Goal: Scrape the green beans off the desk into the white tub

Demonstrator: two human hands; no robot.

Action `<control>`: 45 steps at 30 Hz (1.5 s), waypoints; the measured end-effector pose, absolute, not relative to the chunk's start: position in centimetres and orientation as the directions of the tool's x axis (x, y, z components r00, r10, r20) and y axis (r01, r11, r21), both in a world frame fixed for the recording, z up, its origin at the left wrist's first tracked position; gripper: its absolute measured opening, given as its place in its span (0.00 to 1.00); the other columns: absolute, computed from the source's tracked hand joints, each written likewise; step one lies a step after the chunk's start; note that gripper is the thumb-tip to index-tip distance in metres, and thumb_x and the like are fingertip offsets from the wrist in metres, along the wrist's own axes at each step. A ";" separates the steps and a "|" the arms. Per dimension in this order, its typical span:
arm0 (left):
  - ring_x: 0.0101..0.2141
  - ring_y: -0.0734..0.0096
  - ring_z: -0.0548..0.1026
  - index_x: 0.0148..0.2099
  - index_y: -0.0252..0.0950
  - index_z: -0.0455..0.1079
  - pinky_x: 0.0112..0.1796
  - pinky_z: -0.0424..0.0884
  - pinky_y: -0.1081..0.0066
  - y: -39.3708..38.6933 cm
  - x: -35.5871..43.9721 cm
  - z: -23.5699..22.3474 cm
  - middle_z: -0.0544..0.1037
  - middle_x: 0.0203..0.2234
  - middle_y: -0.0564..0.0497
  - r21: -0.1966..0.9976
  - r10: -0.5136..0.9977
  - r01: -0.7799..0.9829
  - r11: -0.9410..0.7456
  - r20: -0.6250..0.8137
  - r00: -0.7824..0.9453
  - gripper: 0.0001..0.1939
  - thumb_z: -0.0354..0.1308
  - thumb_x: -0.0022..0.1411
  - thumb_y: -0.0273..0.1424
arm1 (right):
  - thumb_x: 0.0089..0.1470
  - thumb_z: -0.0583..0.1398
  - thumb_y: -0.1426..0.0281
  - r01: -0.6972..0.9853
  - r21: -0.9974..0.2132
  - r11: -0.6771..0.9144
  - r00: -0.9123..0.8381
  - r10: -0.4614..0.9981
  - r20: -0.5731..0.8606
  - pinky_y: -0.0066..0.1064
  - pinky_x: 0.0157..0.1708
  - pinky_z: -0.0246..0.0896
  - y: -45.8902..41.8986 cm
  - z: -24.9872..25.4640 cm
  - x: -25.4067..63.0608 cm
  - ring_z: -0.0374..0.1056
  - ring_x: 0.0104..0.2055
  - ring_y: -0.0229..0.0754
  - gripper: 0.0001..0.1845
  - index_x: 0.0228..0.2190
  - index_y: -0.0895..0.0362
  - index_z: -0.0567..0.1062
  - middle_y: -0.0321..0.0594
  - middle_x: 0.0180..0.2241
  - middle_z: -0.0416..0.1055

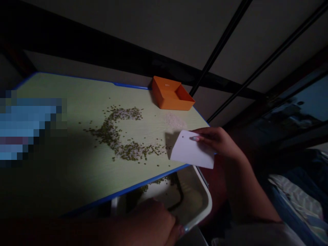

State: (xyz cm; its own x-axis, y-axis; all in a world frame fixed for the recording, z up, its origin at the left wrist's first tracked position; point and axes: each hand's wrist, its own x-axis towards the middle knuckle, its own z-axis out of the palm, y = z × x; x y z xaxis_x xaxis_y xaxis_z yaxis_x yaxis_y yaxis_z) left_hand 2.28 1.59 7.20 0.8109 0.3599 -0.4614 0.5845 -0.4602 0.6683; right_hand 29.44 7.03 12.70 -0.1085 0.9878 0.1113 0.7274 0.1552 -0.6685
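My right hand (217,140) pinches a white plastic dough scraper (191,152) by its upper edge, thumb on the near face. The scraper is tilted at the table's front right edge. To its left, small green beans (130,150), mixed with white rice-like grains, lie in a curved band. A separate patch of white grains (175,120) lies behind the scraper. Below the table edge, a white tub (206,201) has more green beans inside. My left hand (156,218) is closed on the tub's near rim; most of its fingers are hidden.
A pale table (77,164) with blue edging carries the beans. An orange open box (176,104) stands at its back right corner. A blurred-out blue screen-like patch (25,126) is at left. A dark wall is behind; striped cloth (297,194) lies at right.
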 end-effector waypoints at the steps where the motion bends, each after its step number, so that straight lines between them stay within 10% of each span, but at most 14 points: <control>1: 0.26 0.63 0.70 0.39 0.36 0.74 0.29 0.66 0.61 1.6 2.1 7.2 0.75 0.28 0.42 0.655 0.361 0.600 -0.459 -0.480 0.800 0.29 0.38 0.62 0.49 | 0.52 0.62 0.59 0.738 -0.661 0.137 -0.069 0.989 0.127 0.28 0.26 0.63 6.9 12.7 29.9 0.72 0.30 0.41 0.18 0.40 0.58 0.82 0.45 0.36 0.81; 19: 0.23 0.72 0.57 0.43 0.41 0.73 0.28 0.57 0.61 1.4 1.8 7.3 0.76 0.33 0.44 0.542 0.335 0.616 -0.572 -0.531 0.778 0.27 0.36 0.64 0.49 | 0.51 0.62 0.58 0.808 -0.581 0.103 0.004 0.984 0.179 0.28 0.24 0.59 8.3 12.6 30.1 0.69 0.27 0.40 0.21 0.39 0.60 0.83 0.43 0.31 0.80; 37: 0.30 0.61 0.71 0.41 0.38 0.74 0.31 0.63 0.59 1.5 2.1 7.4 0.78 0.35 0.40 0.579 0.291 0.592 -0.561 -0.532 0.796 0.30 0.34 0.65 0.48 | 0.52 0.61 0.60 0.770 -0.634 0.079 0.022 0.989 0.149 0.29 0.26 0.61 6.2 12.6 28.8 0.71 0.29 0.41 0.18 0.38 0.59 0.82 0.45 0.33 0.80; 45: 0.29 0.72 0.70 0.40 0.36 0.70 0.35 0.70 0.64 1.1 1.2 5.5 0.74 0.31 0.51 0.641 0.350 0.567 -0.518 -0.446 0.824 0.23 0.46 0.64 0.50 | 0.50 0.61 0.58 0.776 -0.630 0.032 0.082 0.985 0.152 0.28 0.20 0.55 7.0 12.2 28.6 0.66 0.24 0.38 0.20 0.35 0.61 0.81 0.44 0.28 0.78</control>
State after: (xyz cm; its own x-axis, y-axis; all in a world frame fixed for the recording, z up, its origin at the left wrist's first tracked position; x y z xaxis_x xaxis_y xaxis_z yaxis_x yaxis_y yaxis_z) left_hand 1.19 1.15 5.52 0.8237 0.3498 -0.4463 0.5670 -0.5175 0.6409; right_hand 28.59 7.03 12.22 0.0825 0.9849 0.1523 0.7758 0.0324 -0.6301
